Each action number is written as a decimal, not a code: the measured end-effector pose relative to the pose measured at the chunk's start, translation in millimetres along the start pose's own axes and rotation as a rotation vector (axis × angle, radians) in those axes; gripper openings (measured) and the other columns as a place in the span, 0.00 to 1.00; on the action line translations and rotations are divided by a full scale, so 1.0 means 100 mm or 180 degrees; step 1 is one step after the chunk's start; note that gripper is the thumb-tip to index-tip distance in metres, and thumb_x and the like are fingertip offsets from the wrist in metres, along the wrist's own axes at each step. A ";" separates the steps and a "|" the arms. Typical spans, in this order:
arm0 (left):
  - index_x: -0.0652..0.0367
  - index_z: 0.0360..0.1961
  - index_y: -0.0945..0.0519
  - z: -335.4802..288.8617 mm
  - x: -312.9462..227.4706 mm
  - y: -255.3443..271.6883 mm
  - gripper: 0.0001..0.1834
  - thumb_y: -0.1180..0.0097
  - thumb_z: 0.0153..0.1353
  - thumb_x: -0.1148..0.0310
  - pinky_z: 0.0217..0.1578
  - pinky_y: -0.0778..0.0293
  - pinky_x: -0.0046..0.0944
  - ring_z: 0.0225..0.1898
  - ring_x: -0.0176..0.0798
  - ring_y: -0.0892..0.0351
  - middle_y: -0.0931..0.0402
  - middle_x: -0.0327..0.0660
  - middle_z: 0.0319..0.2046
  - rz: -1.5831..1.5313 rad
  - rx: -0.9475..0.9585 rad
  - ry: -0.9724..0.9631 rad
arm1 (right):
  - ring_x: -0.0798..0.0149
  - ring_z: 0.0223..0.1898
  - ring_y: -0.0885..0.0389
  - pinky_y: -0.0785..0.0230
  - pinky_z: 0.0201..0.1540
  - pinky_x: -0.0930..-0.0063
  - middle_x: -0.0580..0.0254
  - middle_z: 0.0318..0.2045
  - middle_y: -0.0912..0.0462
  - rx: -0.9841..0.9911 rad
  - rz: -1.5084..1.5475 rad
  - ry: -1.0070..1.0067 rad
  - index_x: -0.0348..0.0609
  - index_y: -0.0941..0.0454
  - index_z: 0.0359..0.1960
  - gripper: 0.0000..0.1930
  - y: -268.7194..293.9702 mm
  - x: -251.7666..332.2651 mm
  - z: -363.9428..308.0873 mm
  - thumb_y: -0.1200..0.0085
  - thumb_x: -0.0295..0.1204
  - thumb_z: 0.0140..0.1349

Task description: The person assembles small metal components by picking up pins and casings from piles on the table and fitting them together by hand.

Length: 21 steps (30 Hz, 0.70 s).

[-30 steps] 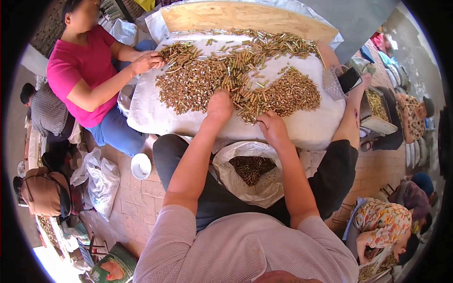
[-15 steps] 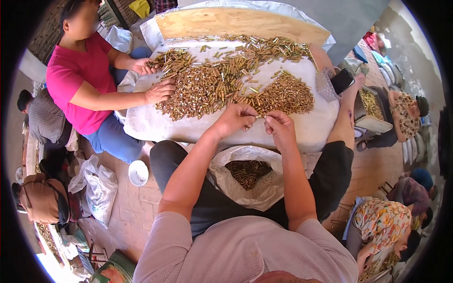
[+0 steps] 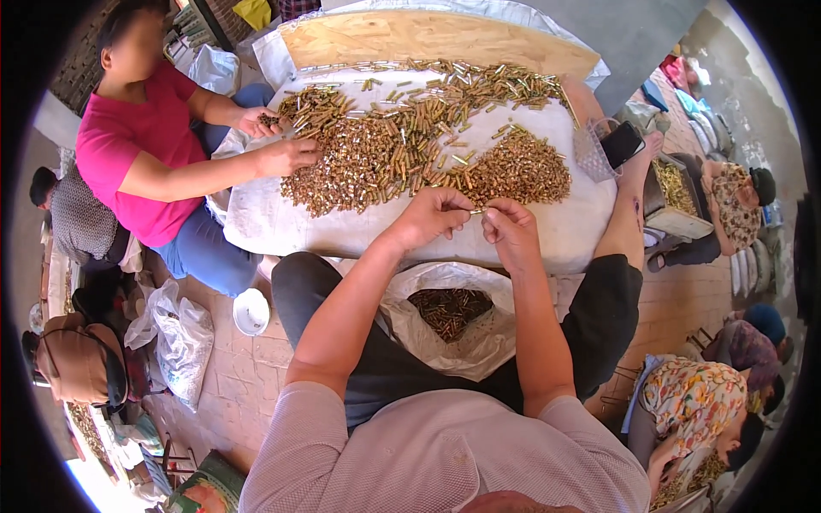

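Observation:
Just beyond the table's near edge, my left hand [image 3: 433, 215] and my right hand [image 3: 511, 232] meet fingertip to fingertip. Both pinch a short, shiny brass-coloured metal tube [image 3: 476, 211] held level between them. Right behind my hands lies a heap of small brass-coloured metal pieces [image 3: 530, 169]. A larger heap of the same small pieces [image 3: 342, 171] spreads to the left, and longer metal tubes [image 3: 487, 85] lie scattered across the back. Below my hands, between my legs, an open white sack [image 3: 402, 329] contains a pile of dark brass-coloured tubes [image 3: 449, 309].
A wooden board [image 3: 428, 38] borders the white-covered table [image 3: 265, 218] at the back. On the left a co-worker in a pink shirt [image 3: 128, 154] handles pieces. A phone [image 3: 623, 144] rests by a clear basket at right. A white bowl [image 3: 251, 313] sits on the floor.
My hands stay pinched together on the tube and have shifted very slightly to the right. The co-worker's near hand has lifted a little, and their body has leaned slightly left.

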<state>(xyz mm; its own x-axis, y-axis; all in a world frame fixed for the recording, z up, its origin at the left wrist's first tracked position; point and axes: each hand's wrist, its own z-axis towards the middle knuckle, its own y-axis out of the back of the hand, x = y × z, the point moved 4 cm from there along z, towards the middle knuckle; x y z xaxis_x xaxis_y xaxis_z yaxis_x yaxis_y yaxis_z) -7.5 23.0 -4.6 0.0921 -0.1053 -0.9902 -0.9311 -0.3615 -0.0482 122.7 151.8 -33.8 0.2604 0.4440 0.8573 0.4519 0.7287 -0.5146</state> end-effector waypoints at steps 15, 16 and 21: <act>0.66 0.41 0.19 0.04 0.07 -0.06 0.08 0.39 0.60 0.79 0.26 0.23 0.31 0.28 0.28 0.22 0.19 0.38 0.29 0.0067 -0.0334 -0.0326 | 0.73 0.25 0.26 0.37 0.23 0.81 0.66 0.26 0.21 -0.0269 -0.0092 -0.0093 0.40 0.20 0.39 0.04 -0.02 -0.01 -0.03 0.42 0.22 0.63; 0.66 0.41 0.19 0.03 0.07 -0.07 0.08 0.39 0.60 0.79 0.26 0.23 0.31 0.28 0.28 0.22 0.19 0.38 0.29 0.0067 -0.0336 -0.0324 | 0.73 0.25 0.26 0.37 0.23 0.81 0.66 0.26 0.21 -0.0284 -0.0072 -0.0090 0.40 0.20 0.39 0.04 -0.01 -0.01 -0.03 0.42 0.22 0.63; 0.66 0.39 0.18 0.01 0.04 -0.11 0.07 0.39 0.59 0.81 0.26 0.24 0.30 0.27 0.27 0.22 0.19 0.38 0.28 0.0132 -0.0466 -0.0318 | 0.73 0.25 0.25 0.36 0.23 0.81 0.66 0.26 0.20 -0.0240 0.0090 -0.0179 0.41 0.19 0.38 0.04 0.01 -0.03 -0.02 0.42 0.23 0.63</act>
<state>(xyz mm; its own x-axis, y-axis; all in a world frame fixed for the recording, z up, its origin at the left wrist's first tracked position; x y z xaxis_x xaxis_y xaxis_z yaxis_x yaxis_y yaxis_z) 2.8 27.6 -8.2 0.0124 -0.0329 -0.9994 -0.8715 -0.4904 0.0053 124.4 150.1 -37.2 0.2266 0.4939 0.8395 0.5087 0.6750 -0.5344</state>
